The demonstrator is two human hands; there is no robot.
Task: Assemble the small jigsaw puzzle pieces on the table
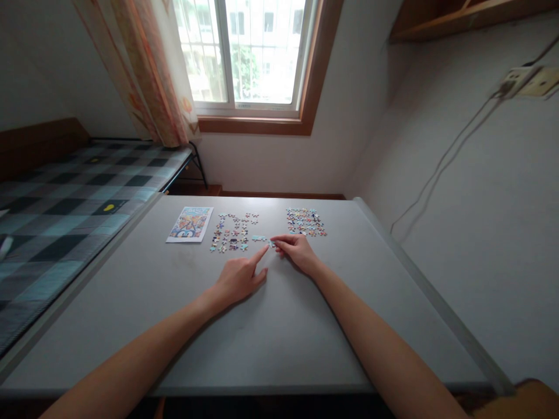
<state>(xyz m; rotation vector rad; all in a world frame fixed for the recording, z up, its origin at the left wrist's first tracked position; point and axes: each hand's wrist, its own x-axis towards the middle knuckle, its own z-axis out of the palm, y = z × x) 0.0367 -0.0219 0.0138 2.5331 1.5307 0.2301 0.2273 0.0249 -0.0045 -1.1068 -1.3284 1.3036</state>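
Observation:
My right hand (296,251) pinches a small light-blue puzzle piece (273,244) between thumb and fingertips, low over the table or touching it. Just left of it lies a short strip of joined light-blue pieces (259,238). My left hand (239,278) rests nearer to me, its index finger stretched toward the pinched piece and its thumb apart, with nothing in it. Beyond my left hand, loose puzzle pieces (233,240) lie in rough rows. A denser group of puzzle pieces (305,221) lies past my right hand.
A colourful printed picture sheet (190,224) lies left of the pieces on the grey table (288,331). A bed with a checked cover (87,198) stands along the left. A window is beyond the table, and a cable (441,166) hangs on the right wall.

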